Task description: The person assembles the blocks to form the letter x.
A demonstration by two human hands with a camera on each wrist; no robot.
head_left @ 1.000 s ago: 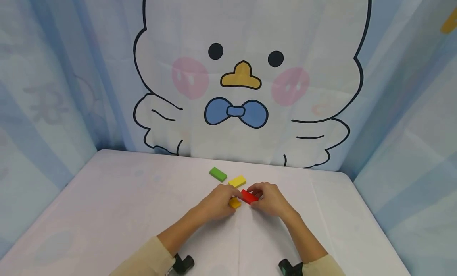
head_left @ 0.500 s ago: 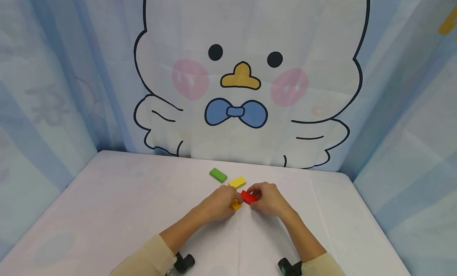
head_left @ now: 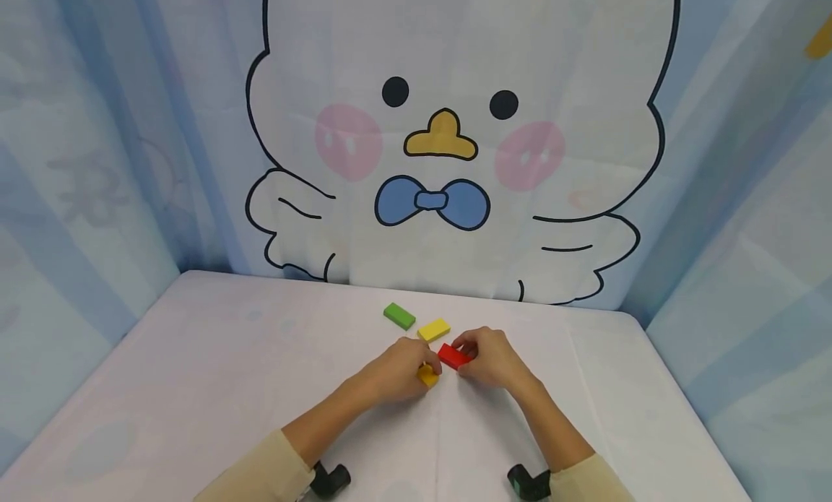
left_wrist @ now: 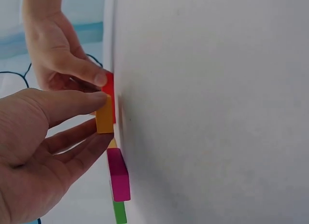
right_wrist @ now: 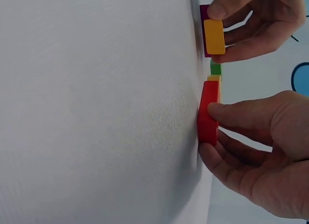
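Observation:
Between thumb and fingers of my left hand (head_left: 399, 370) is a small orange block (head_left: 427, 375), which the left wrist view shows from its end. My right hand (head_left: 492, 359) pinches a red block (head_left: 453, 356) by its sides, thumb on the near side; in the right wrist view the red block (right_wrist: 208, 113) is low over the white surface. The two blocks are close together but apart in the head view. A magenta block (left_wrist: 119, 175) lies past the left fingers in the left wrist view; the left hand hides it from the head view.
A yellow block (head_left: 433, 330) lies just behind the hands, and a green block (head_left: 399, 316) sits farther back to its left. The white table (head_left: 195, 357) ends at a curtain (head_left: 455, 264) with a printed cartoon bird.
The orange block has tilted slightly in the left fingers. Both hands stay nearly in place, and the red block remains in the right hand.

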